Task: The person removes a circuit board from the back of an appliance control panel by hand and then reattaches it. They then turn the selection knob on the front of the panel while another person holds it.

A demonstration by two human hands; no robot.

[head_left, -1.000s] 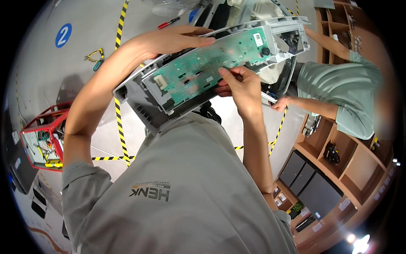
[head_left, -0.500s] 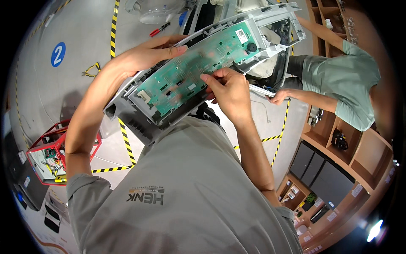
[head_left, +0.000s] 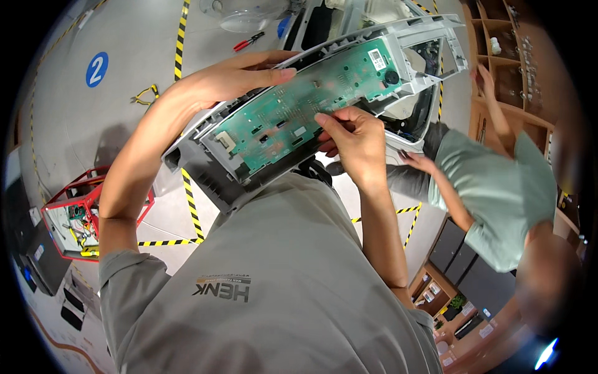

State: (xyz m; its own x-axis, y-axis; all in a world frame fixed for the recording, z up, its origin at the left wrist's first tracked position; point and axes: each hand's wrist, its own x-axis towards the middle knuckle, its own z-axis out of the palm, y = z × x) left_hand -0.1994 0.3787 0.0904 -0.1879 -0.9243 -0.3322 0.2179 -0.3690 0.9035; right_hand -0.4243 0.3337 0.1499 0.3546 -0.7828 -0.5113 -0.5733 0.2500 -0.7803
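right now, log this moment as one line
left hand: on grey frame; right hand: at green circuit board; red-handled pliers: on floor

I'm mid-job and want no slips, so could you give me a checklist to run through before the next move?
1. Left hand gripping the gray housing at its far edge: ok.
2. Right hand at the near edge of the green circuit board: ok; whether it grips the board: cannot tell.
3. Board lying within the housing: ok; whether its clips are fastened: cannot tell.
4. Cream connector free of cables: ok on the visible side, none seen.
5. Support beneath the housing: cannot tell, underside hidden.
6. Co-worker clear of the housing: ok, neither hand touches it.
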